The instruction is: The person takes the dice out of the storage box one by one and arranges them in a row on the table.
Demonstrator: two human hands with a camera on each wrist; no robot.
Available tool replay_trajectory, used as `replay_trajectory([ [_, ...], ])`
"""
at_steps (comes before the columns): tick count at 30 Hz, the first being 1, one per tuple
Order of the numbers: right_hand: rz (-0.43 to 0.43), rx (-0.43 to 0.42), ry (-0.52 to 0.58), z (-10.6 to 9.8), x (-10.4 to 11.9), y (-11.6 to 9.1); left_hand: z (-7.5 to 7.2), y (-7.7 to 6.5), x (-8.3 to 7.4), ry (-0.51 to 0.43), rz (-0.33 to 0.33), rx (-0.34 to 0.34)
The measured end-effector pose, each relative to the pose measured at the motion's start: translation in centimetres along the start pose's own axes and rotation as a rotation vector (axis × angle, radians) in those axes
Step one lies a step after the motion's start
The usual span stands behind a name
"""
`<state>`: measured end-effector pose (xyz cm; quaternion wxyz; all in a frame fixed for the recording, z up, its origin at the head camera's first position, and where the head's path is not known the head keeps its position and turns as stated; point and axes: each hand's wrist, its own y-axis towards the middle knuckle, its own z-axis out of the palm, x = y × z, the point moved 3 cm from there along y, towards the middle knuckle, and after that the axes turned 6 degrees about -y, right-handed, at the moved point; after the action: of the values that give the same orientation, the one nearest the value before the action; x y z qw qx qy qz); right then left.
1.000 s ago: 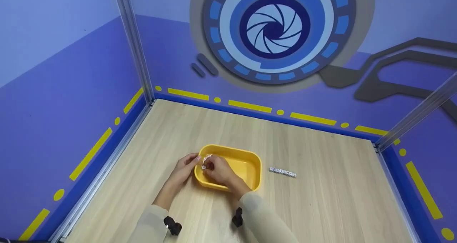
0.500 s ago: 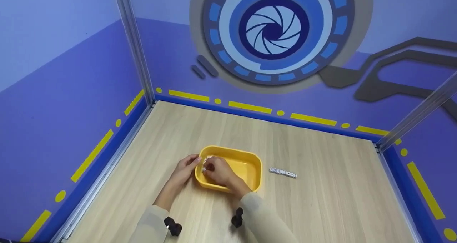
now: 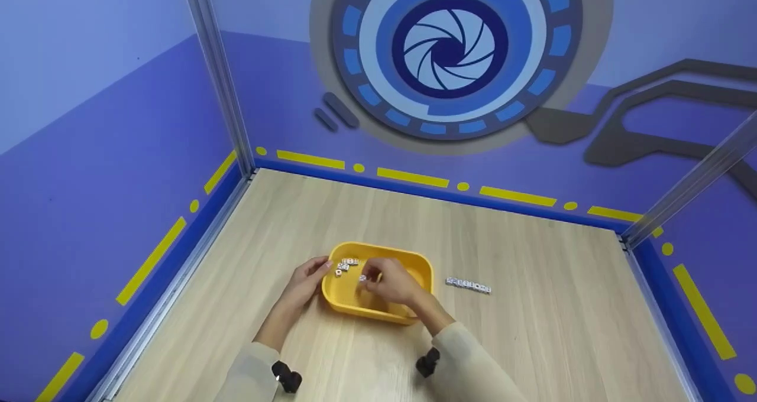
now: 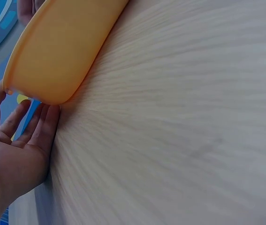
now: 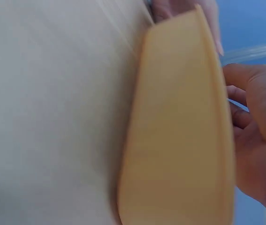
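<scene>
A yellow plastic box (image 3: 378, 314) sits on the wooden table, with several small white dice (image 3: 343, 266) in its far left corner. Above its inside, my right hand (image 3: 390, 281) pinches one white die (image 3: 362, 278) between thumb and fingertips. In the right wrist view, the box wall hides the die and part of the curled fingers (image 5: 238, 96). My left hand (image 3: 304, 281) rests against the box's left end, thumb at the rim. The left wrist view shows its fingers (image 4: 41, 133) extended, tips touching the outer wall low down.
Right of the box, several white dice stand in a straight row (image 3: 468, 285) on the table (image 3: 550, 319). Blue printed panels (image 3: 106, 213) enclose the back and sides, with metal posts (image 3: 222, 88) at the corners.
My right hand has moved right, away from the dice in the box's corner, carrying one die. The remaining dice there now show fully. The left hand stays at the box's end.
</scene>
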<state>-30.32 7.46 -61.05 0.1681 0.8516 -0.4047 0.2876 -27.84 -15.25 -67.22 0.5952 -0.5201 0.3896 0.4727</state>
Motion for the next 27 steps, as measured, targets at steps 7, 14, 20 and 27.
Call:
replay_trajectory([
  [7,0.056,-0.059,0.036,-4.0,-2.6,-3.3,-0.1,0.1,0.1,0.019,-0.001,-0.011],
  [14,0.050,-0.151,0.056,-7.5,-5.4,-6.6,-0.1,-0.1,0.0,0.015,-0.008,-0.023],
  [20,0.151,-0.207,0.059,-9.8,-8.1,-9.7,0.0,-0.1,0.1,0.032,-0.009,-0.032],
  [27,0.249,-0.277,0.022,-11.9,-10.9,-12.7,0.0,-0.1,-0.2,0.031,0.014,-0.017],
])
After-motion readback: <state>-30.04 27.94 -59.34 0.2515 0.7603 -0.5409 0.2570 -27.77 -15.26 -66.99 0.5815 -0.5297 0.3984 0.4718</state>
